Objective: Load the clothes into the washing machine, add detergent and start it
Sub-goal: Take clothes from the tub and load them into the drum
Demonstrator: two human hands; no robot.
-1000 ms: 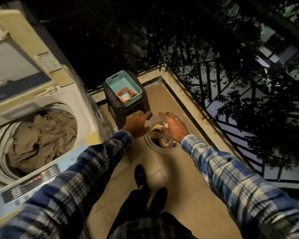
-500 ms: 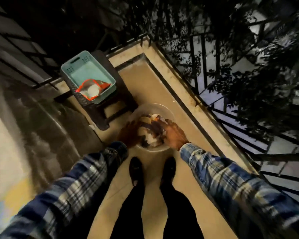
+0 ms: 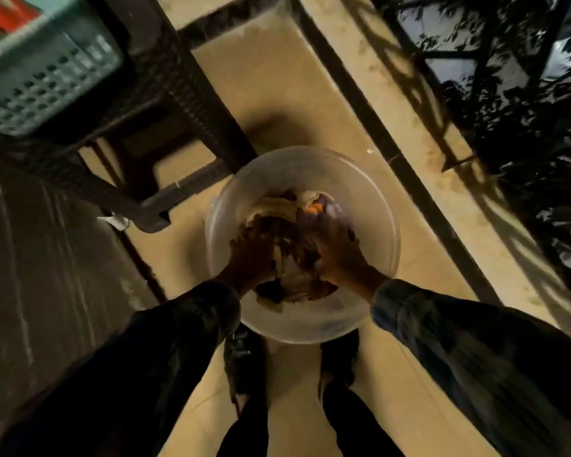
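Both our left hand (image 3: 251,255) and right hand (image 3: 335,252) press into the clothes (image 3: 290,275) in the clear tub (image 3: 370,206) on the floor; finger closure unclear. Soft, light, floppy: we judge scooping from beneath best.

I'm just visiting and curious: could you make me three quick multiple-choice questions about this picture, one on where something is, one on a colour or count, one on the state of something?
1. Where does the bowl stand?
A. On the stool
B. On the floor before the person's feet
C. In the basket

2. How many hands are in the bowl?
A. None
B. One
C. Two

3. What state is the bowl in?
A. Holding a heap of clothes
B. Empty
C. Upside down

Answers:
1 B: the bowl rests on the tiled floor, just ahead of both shoes; the stool is beside it.
2 C: the left hand and right hand both reach into it.
3 A: mixed clothes fill its middle, under the hands.
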